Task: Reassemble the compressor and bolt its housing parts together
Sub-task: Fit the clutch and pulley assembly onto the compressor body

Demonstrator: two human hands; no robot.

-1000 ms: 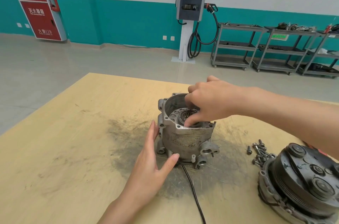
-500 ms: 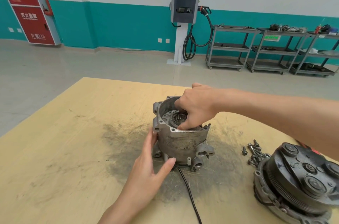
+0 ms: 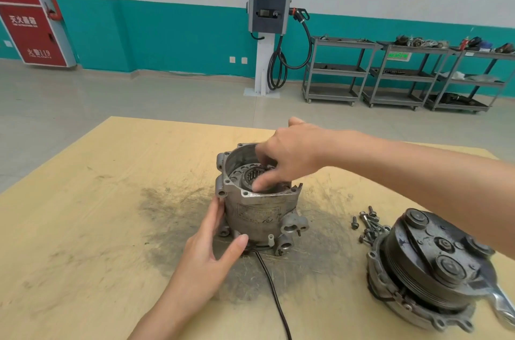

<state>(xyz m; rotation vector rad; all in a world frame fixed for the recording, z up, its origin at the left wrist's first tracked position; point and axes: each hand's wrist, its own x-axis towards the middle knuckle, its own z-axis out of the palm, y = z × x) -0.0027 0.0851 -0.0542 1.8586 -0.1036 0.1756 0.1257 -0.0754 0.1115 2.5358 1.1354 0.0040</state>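
The grey compressor housing [image 3: 257, 212] stands upright and open-topped on the wooden table [image 3: 83, 228]. My left hand [image 3: 207, 254] rests against its lower left side, fingers straight and thumb under its base. My right hand [image 3: 287, 159] reaches into the open top, fingers pointing down onto the ribbed inner part [image 3: 255, 173]; whether they hold anything is hidden. The front housing with its black pulley [image 3: 430, 264] lies at the right. A pile of bolts [image 3: 367, 224] lies between the two housings.
A black cable [image 3: 274, 292] runs from under the housing toward the near table edge. A dark grease stain surrounds the housing. Grey shelf carts [image 3: 404, 74] and a charging post [image 3: 269, 27] stand far back on the floor.
My right hand's fingers have loosened and spread inside the housing, thumb now lifted clear. My left hand stays against the housing's side. The camera view shifted slightly.
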